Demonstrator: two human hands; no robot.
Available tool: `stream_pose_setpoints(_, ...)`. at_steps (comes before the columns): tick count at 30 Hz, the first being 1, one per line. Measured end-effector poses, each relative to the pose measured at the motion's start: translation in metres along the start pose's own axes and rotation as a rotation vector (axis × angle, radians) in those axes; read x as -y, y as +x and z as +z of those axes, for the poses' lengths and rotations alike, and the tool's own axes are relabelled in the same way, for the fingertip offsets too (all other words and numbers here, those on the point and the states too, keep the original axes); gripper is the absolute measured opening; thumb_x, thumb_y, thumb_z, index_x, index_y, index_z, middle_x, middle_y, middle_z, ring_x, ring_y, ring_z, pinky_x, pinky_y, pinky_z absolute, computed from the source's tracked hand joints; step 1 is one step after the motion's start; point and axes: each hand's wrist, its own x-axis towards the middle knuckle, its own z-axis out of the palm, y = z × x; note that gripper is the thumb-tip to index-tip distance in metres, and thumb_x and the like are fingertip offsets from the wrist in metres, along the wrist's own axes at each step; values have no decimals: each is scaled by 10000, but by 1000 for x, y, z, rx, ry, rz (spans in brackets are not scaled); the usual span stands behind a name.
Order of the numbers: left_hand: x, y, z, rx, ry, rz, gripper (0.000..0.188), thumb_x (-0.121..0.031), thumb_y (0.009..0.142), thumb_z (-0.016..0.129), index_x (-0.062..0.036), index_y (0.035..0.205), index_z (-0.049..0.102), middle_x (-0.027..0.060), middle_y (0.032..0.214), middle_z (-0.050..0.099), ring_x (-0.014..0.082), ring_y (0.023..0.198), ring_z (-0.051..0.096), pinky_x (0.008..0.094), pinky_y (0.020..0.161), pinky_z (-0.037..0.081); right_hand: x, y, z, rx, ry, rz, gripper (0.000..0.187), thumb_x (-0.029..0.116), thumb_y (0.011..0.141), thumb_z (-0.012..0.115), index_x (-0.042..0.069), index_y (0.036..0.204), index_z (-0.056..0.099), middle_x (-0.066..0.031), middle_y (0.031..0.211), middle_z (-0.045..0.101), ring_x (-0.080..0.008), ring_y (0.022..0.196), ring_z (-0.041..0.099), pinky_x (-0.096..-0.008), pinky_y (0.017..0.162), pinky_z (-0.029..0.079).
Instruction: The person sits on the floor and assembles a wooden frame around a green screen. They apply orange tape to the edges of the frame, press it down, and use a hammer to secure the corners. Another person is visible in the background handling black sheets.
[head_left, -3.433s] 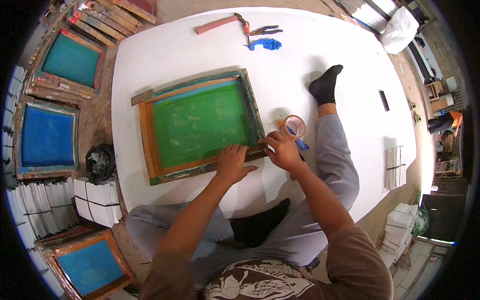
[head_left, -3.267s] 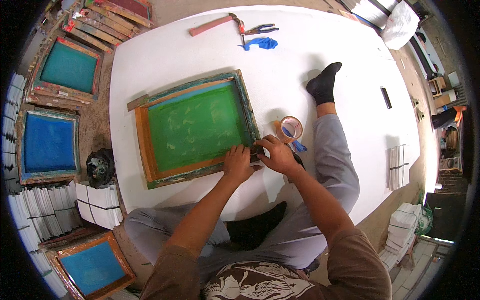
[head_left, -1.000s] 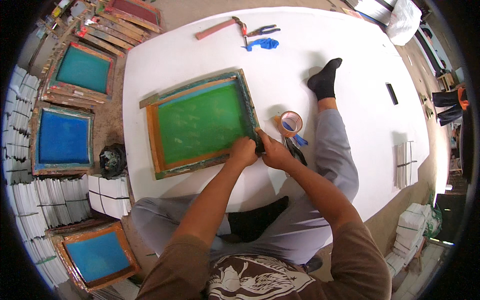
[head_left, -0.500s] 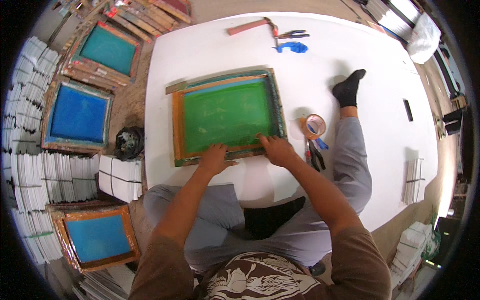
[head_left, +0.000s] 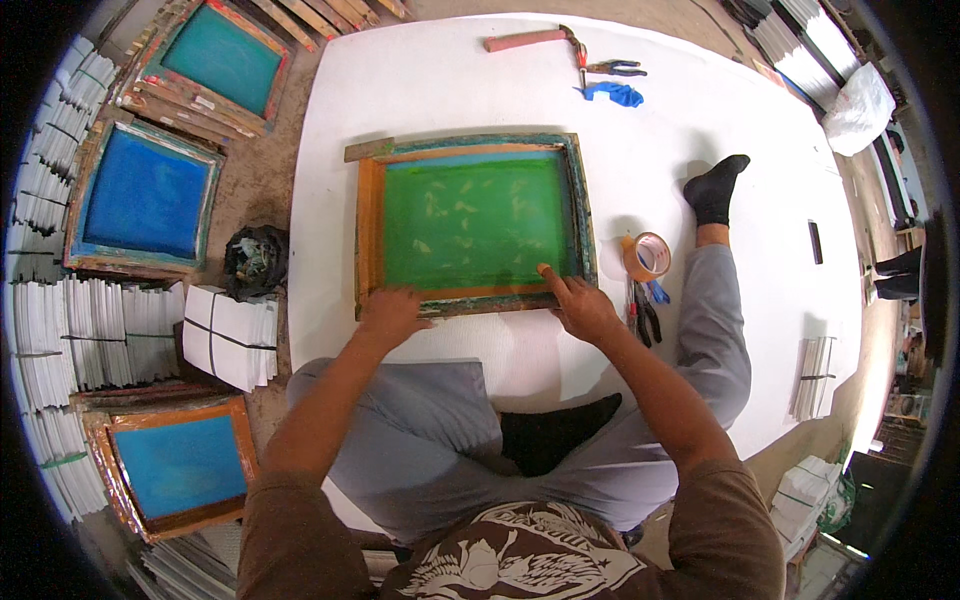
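A wooden screen-printing frame (head_left: 372, 235) with a green mesh (head_left: 470, 215) lies on the white tabletop in front of my crossed and stretched legs. My left hand (head_left: 393, 314) is closed over its near rail close to the left corner. Toward the right end of that same rail, my right hand (head_left: 584, 304) grips the frame, its thumb tip reaching over the inner edge by the mesh. The undersides of both grips are hidden. A short wooden piece (head_left: 369, 150) sticks out at the far left corner.
Right of the frame are a tape roll (head_left: 652, 257) and pliers (head_left: 645, 316). A hammer (head_left: 530, 40), more pliers (head_left: 617, 68) and a blue cloth (head_left: 616, 94) lie at the far side. Other screens, such as a blue one (head_left: 150, 208), and paper stacks (head_left: 230, 337) stand on the left.
My left hand has slid left along the near rail to the corner. The right hand keeps its grip near the right end. The view has shifted slightly.
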Motion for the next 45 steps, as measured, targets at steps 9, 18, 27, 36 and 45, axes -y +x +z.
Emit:
stream_pose_setpoints(9, 34, -17, 14, 77, 96, -24, 575, -536, 852, 747, -4, 1071, 727, 188, 951, 714, 345, 896, 707, 448, 832, 565, 88, 61, 39, 96, 51, -16, 977, 258, 847, 768, 123, 1619, 185, -227, 1246, 655, -434, 1152, 618, -529, 942, 528)
stream_pose_setpoints(18, 80, -29, -13, -285, -657, -547, 319, -286, 1007, 647, 8, 1128, 672, 208, 770, 698, 385, 757, 698, 458, 713, 541, 185, 112, 56, 23, 230, -96, 958, 120, 764, 737, 32, 1582, 246, -224, 1154, 653, -407, 1090, 621, -536, 909, 515)
stream_pose_setpoints(27, 88, -17, -16, -196, -656, -576, 235, -207, 982, 664, 14, 1028, 602, 270, 783, 677, 446, 769, 693, 488, 672, 517, 249, 151, 75, 10, 357, -65, 765, 181, 863, 618, -52, 1536, 341, -261, 1110, 670, -405, 994, 665, -544, 840, 550)
stream_pose_setpoints(36, 90, -17, -3, -310, -636, -538, 199, -141, 960, 665, 9, 1053, 572, 295, 837, 680, 486, 822, 680, 519, 687, 516, 271, 158, 73, -28, 541, -23, 796, 141, 858, 651, -19, 1561, 314, -303, 1200, 652, -443, 1049, 665, -563, 858, 551)
stream_pose_setpoints(45, 82, -16, -2, -275, -603, -663, 402, -402, 963, 708, -20, 1038, 608, 267, 818, 691, 468, 810, 693, 525, 693, 527, 182, 111, 18, 192, 387, 97, 1078, 194, 772, 750, 55, 1616, 94, -278, 1143, 667, -472, 1069, 642, -547, 930, 530)
